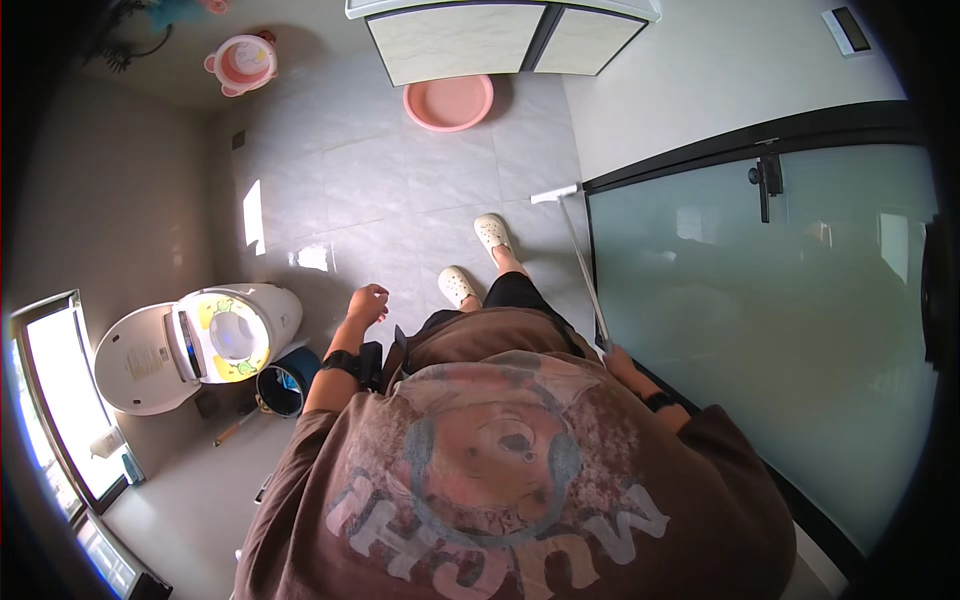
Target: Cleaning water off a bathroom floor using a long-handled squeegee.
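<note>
My right hand (622, 364), low beside the glass door, is closed around the upper end of a floor squeegee (581, 262). The squeegee has a thin pale pole and a narrow white crossbar head. It slants forward, and the head is at the floor near the front corner of the door frame. My left hand (370, 303) hangs over the floor in front of the toilet (284, 312), its fingers loosely curled and a little apart, holding nothing. A dark device is strapped to my left wrist.
The frosted glass door (740, 340) with a black handle stands close on my right. Ahead, a pink basin (450, 104) lies below the cabinet (458, 42); a smaller pink basin (244, 64) is farther left. A dark bin (284, 388) stands beside the toilet.
</note>
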`<state>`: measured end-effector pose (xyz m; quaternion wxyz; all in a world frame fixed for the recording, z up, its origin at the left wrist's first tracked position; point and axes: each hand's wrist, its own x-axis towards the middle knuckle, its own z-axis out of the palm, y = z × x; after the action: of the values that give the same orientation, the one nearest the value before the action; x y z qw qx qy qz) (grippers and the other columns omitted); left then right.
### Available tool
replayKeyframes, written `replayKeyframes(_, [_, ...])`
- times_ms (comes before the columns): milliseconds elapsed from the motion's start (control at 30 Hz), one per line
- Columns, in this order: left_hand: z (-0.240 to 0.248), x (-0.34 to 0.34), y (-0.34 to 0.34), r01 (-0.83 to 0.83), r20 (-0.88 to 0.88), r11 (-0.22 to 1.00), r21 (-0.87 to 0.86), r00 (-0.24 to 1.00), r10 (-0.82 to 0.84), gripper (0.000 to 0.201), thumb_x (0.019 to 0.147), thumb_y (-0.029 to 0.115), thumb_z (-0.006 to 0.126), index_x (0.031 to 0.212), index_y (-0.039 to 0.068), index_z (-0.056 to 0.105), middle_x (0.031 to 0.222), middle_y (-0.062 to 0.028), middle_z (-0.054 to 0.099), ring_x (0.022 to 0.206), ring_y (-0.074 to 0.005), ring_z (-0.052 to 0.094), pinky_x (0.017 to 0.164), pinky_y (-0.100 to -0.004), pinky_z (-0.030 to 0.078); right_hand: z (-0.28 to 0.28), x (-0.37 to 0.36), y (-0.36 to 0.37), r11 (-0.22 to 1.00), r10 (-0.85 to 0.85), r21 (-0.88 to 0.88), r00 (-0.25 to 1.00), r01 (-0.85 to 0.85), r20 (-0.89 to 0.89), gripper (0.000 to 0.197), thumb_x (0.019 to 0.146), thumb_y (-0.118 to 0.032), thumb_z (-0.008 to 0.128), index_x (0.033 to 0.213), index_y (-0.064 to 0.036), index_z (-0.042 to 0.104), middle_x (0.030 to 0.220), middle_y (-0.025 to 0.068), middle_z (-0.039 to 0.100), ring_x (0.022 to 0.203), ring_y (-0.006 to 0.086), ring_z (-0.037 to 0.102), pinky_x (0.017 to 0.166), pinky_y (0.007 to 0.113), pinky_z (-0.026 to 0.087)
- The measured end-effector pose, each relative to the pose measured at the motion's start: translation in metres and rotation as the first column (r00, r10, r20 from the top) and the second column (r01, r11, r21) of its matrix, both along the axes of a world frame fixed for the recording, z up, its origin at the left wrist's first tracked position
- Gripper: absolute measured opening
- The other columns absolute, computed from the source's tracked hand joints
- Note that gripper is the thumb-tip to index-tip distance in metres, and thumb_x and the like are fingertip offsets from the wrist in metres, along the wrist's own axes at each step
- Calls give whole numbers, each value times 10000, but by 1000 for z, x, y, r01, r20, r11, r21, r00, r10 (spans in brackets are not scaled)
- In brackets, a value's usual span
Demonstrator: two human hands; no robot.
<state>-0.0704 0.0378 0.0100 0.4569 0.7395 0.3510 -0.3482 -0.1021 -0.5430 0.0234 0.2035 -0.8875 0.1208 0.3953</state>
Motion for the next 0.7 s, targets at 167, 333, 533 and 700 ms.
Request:
replayKeyframes(167, [5, 14, 17, -13, 38, 999, 33, 999, 12, 218, 815, 127, 492, 988, 26, 577, 625, -91, 608, 464, -132, 562, 433, -257, 468, 6, 14, 26, 988, -156, -26, 945, 155, -288, 325, 801, -238, 485, 1019, 0, 522, 760, 228, 601, 804, 374, 603, 699, 438, 461])
replayKeyframes(333, [3, 16, 14, -61, 78, 998, 33, 995, 59, 221, 816, 122, 488, 994, 23, 574, 633, -93, 613, 469, -133, 567, 435, -260, 470, -31, -74, -14, 994, -65, -108, 959, 36, -277, 311, 804, -247, 487, 878, 43, 573, 770, 243, 604, 830, 382, 606, 685, 435, 474])
replayKeyframes(533, [-4, -1, 11, -10, -28, 1000, 4, 1000, 10, 222, 808, 115, 484, 986, 23, 579, 637, -103, 613, 470, -142, 570, 438, -263, 475, 20, 39, 42, 994, -104, -55, 938, 91, -331, 299, 808, -239, 479, 794, 49, 557, 726, 230, 600, 735, 375, 626, 567, 435, 494])
replayKeyframes(700, [-6, -7, 21, -69, -14, 997, 19, 998, 69, 220, 808, 118, 484, 983, 27, 581, 631, -97, 610, 468, -139, 565, 436, -266, 472, 31, -20, 13, 995, 39, -83, 990, -50, -135, 275, 819, -170, 485, 961, 66, 491, 881, 266, 581, 825, 414, 579, 713, 453, 471])
